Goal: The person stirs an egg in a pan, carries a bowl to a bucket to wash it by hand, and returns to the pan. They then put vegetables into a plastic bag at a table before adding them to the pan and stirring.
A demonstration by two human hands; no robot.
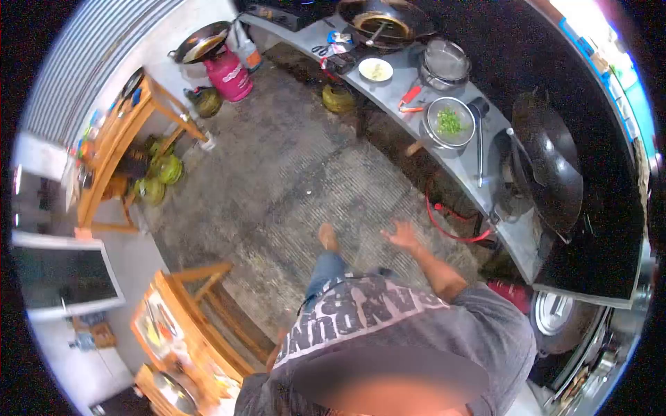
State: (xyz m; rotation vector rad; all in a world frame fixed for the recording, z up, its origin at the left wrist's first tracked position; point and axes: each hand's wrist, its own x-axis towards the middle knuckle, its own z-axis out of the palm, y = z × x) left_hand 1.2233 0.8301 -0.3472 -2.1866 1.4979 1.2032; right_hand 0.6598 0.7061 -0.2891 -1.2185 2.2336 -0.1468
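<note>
My right hand (400, 237) hangs over the concrete floor with its fingers spread, holding nothing. The counter (395, 104) runs to its right. On that counter a strainer with chopped greens (449, 120) rests over a bowl, a long-handled ladle (480, 149) beside it. A red hose (447, 232) loops under the counter's edge, not far from my right hand. Only a sliver of my left arm (277, 349) shows beside my shirt; my left hand is out of sight.
A large dark wok (551, 170) stands on the right. Farther along the counter are a white bowl (375, 69), red-handled scissors or tongs (411, 99) and stacked metal bowls (445, 64). A wooden table (166, 312) is at left; a pink gas cylinder (228, 75) stands ahead.
</note>
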